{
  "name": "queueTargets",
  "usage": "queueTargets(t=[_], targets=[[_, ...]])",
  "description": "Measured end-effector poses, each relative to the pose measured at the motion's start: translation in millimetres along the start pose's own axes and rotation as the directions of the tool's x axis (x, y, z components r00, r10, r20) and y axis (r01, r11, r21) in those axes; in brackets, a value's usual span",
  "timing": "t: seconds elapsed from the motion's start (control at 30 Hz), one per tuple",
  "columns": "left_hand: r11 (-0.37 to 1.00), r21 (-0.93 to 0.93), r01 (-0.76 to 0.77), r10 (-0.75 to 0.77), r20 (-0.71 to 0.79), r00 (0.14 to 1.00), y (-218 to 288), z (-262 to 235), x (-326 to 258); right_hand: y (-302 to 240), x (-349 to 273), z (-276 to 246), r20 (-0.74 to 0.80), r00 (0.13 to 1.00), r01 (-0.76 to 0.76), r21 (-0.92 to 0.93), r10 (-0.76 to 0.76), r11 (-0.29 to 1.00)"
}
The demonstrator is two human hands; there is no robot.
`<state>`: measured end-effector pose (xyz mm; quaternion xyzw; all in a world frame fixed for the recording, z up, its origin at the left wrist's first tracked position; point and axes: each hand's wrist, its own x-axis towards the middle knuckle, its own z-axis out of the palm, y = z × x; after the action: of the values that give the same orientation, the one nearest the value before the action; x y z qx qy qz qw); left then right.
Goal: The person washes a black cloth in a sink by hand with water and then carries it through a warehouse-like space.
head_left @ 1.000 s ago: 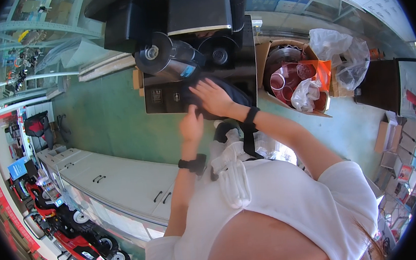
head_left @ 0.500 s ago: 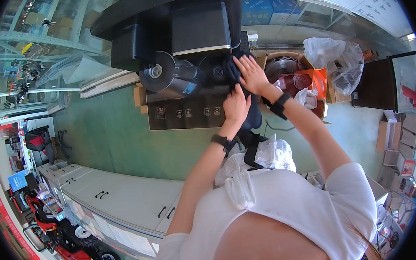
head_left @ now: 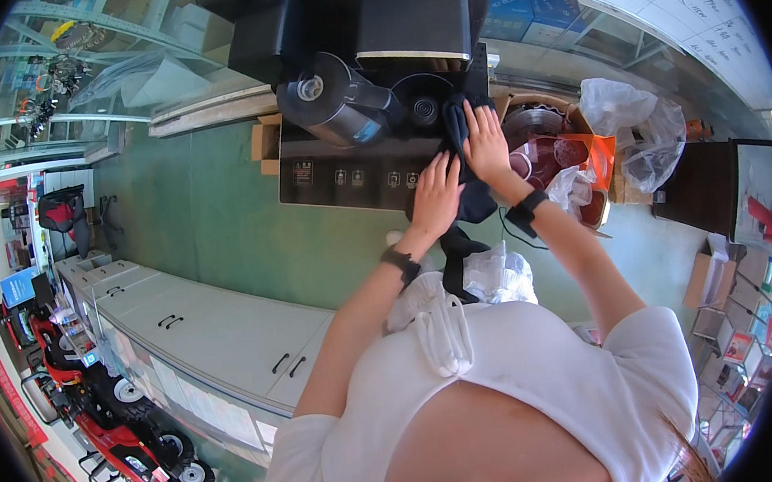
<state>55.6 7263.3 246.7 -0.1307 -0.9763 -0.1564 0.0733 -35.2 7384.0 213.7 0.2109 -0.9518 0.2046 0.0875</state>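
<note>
Since half a second ago both hands have slid rightward along the black machine [head_left: 353, 166]. The left hand [head_left: 434, 196] and the right hand [head_left: 487, 138] press flat, side by side, on a dark cloth [head_left: 467, 180]. Most of the panel seems not yet wiped.

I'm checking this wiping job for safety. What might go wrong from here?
The dark cloth under both hands, left hand and right hand, lies beside the round burner and could catch on it. The grey metal kettle stands close and might get knocked. A loose cloth end dangles off the black cooktop.
</note>
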Motion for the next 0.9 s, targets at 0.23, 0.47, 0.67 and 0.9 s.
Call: queueTargets(t=[0.23, 0.47, 0.67, 0.9], targets=[[0.995, -0.004, -0.100, 0.100, -0.032, 0.994, -33.7, -11.7, -43.9, -54.0, -38.8, -8.9, 0.124, 0.989, -0.057, -0.139, 0.075, 0.989], [0.982, -0.153, 0.113, -0.118, -0.024, 0.993, -94.2, -23.1, -76.9, -132.2, -45.0, 17.4, 0.212, 0.977, 0.011, -0.048, 0.000, 0.999], [0.923, -0.129, 0.364, -0.372, -0.050, 0.927, -131.5, -44.0, -88.4, -183.3, -19.4, 47.6, 0.208, 0.977, 0.055, -0.025, -0.048, 0.998], [0.910, -0.026, 0.414, -0.415, -0.030, 0.910, -158.3, -39.9, -64.0, -194.0, 20.3, 67.9, 0.182, 0.983, 0.057, -0.111, -0.036, 0.992]])
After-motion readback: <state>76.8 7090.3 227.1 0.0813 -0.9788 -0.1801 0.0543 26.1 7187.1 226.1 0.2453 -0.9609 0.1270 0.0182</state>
